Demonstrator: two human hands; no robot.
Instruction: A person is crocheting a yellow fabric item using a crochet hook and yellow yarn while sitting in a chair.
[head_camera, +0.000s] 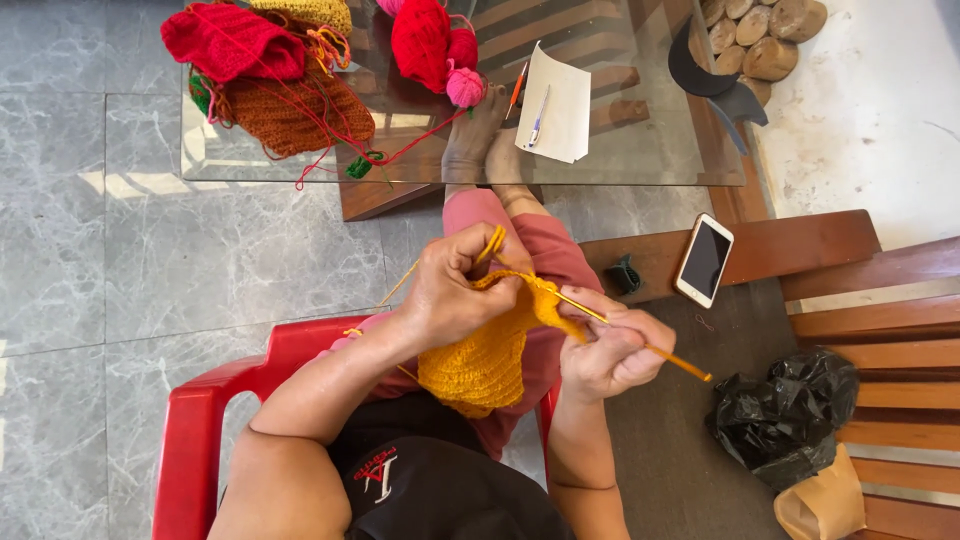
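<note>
Over one red chair (215, 400), two hands (455, 295) work one yellow knit (480, 365).

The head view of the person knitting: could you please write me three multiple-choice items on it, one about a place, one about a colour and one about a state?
1. Where does the phone lie?
A. on the wooden bench to the person's right
B. on the glass table
C. on the floor tiles

2. What colour is the knitted piece in the hands?
A. green
B. yellow
C. blue

3. How is the right hand occupied?
A. resting open on the knee
B. holding the phone
C. closed on a knitting needle

Answers:
1 A: the phone rests on the bench plank, beside the black bag.
2 B: the piece is yellow, and the left hand pinches its top edge.
3 C: the fingers are curled round the needle, whose end sticks out past the hand.
</note>
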